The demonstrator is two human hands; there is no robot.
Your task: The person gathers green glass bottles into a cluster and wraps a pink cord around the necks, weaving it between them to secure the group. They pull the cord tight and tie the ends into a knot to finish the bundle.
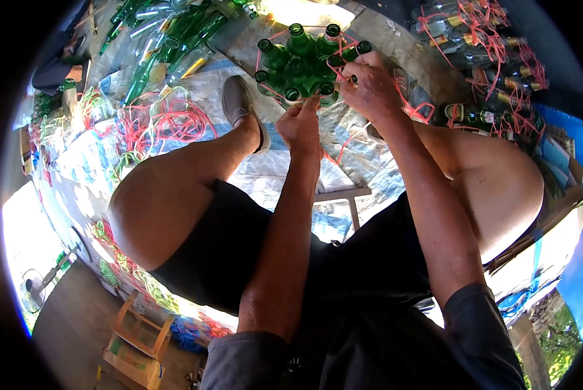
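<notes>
Here, green bottles [300,43]: a tight upright cluster ahead of the knees, mouths up, between and just beyond the feet.
Pink cord [273,92]: runs around the outside of the cluster near neck height; it looks loose in places on the far and left sides.
Handling, my judgement: keep the loop level, draw it in evenly, and let no bottle lean out; slack on the far side could ride up over the necks. Pinning one end while the other is pulled should serve best.
Left hand [300,123]: thumb and fingertips closed in a pinch, apparently on the cord, beside the nearest bottles.
Right hand [371,89]: fingers curled at the cluster's right edge, back of the hand up; cannot tell whether they grip cord or glass.
Arms: both reach forward between spread knees; left forearm nearly straight ahead, right one slanting inward, its hand slightly farther out.
Sheet [280,170]: blue and white, spread underfoot.
Red tangle [152,127]: loose cord beyond the left knee.
</notes>
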